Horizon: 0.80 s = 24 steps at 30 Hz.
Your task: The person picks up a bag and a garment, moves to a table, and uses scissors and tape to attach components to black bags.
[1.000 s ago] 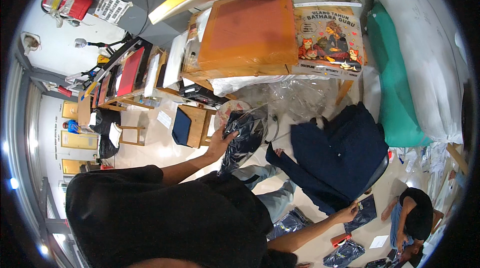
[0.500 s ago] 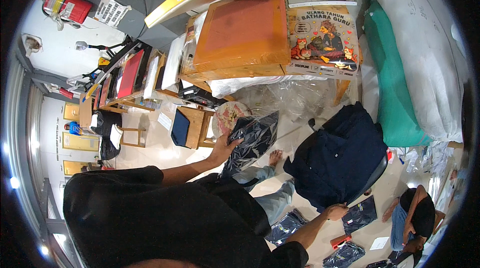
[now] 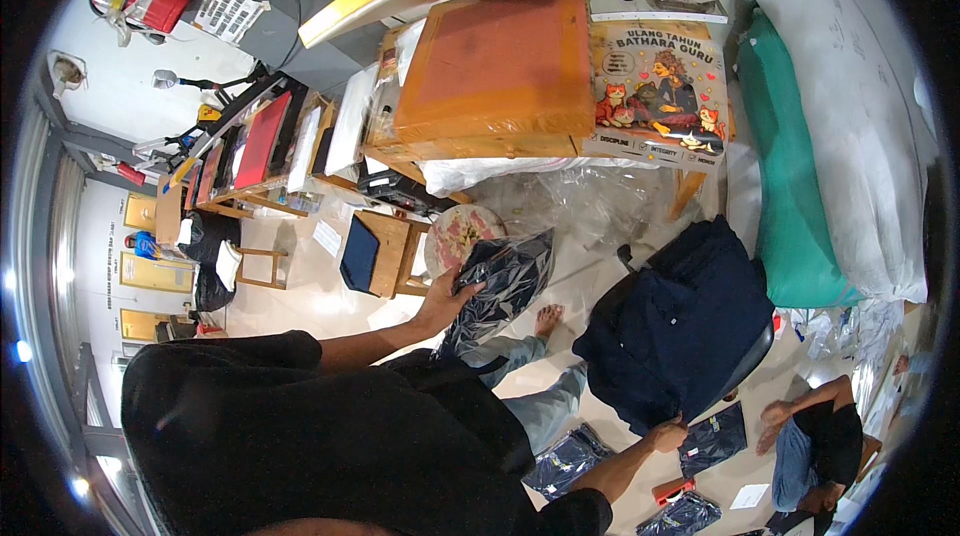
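Where the right hand point(image 3: 665, 434) meets the lower edge of the navy garment point(image 3: 680, 321), fingers bunched on cloth: the nearer of the two hands, already touching. Garment: draped over a dark chair point(image 3: 745, 366), its long axis running from that hand toward the side where the bench point(image 3: 688, 194) stands. Left hand point(image 3: 440, 306): well apart from the garment, clasped on the near end of a wrapped packet point(image 3: 508, 271), thumb on top; packet's long axis slanting away from the wrist, a gap of floor between it and the garment.

Materials. Garment: matt woven cloth, soft folds, rounded heap (one small pale fleck, too small to make out). Packet: flat oblong, dark contents under clear, creased, glossy film. Floor: pale, smooth, shiny tile. On it, near the right hand, a flat dark parcel point(image 3: 713, 439), rectangular, filmed; a second bundle point(image 3: 568, 461), crinkled, by the person's legs; a small red object point(image 3: 672, 490), blocky, kind uncertain. Stool point(image 3: 462, 234): round top, mottled red and cream, just beyond the packet. On the bench: orange panel point(image 3: 500, 66), broad, taped, faintly glossy. Beside the bench: green sack point(image 3: 800, 166), long, plump, lightly wrinkled.
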Tool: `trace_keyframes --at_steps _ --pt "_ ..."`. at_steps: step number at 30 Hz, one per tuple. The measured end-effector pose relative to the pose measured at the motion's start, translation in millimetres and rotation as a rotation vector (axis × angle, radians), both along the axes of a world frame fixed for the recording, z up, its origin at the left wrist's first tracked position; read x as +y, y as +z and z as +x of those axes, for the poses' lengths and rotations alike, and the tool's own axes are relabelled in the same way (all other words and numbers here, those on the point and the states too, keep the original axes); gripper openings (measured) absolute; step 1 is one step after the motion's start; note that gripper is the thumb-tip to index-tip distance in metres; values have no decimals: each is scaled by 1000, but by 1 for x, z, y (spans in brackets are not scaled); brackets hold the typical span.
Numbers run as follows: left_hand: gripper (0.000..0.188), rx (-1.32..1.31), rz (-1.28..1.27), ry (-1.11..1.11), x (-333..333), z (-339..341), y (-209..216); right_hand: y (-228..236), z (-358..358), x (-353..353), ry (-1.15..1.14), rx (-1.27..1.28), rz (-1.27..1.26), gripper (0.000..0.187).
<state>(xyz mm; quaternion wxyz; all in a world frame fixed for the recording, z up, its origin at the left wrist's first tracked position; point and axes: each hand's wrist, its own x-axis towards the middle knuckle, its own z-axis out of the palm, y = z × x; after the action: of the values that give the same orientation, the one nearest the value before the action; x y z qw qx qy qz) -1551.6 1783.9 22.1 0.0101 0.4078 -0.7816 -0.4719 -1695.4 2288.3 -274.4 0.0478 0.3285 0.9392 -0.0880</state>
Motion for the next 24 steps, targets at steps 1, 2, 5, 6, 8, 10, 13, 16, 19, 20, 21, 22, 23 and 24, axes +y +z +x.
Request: trace_keyframes --at_steps 1,2,5,6,8,10,13,16,19,20,21,22,23,24 --pt "50 -1 -1 9 -2 2 -2 -4 2 0 17 6 -13 44" --pt "50 -2 -2 18 -4 5 -4 -7 2 0 -21 -12 11 43" --pt "50 -52 -46 47 -7 7 2 -4 -7 -10 -109 -77 24 43" --pt "50 -34 -44 51 -8 6 4 -7 -7 -5 -130 -104 -3 44" --pt "50 -2 -33 24 -13 -3 5 -18 -2 5 -169 -125 -3 44" --pt "48 -8 -55 40 -11 2 6 -20 -7 5 -119 -126 49 43" --pt "46 -28 -75 48 -12 9 5 -22 -2 -1 -141 -106 57 44" --pt "44 9 -54 32 -14 5 0 -17 3 4 -189 -175 3 44" --pt "44 20 -62 25 -13 6 -1 -12 9 -16 -54 153 164 38" --pt "45 14 -76 33 -12 8 0 -6 6 -27 -92 213 92 36" --pt "46 13 -75 27 -13 6 2 2 8 -38 -153 278 23 34" --pt "46 9 -75 28 -12 5 2 14 8 -58 -207 342 -49 32" --pt "47 -1 -77 45 -11 9 0 53 1 -93 -182 365 -163 26" --pt "45 -10 -110 6 -16 3 0 73 0 -111 -179 413 -245 24"
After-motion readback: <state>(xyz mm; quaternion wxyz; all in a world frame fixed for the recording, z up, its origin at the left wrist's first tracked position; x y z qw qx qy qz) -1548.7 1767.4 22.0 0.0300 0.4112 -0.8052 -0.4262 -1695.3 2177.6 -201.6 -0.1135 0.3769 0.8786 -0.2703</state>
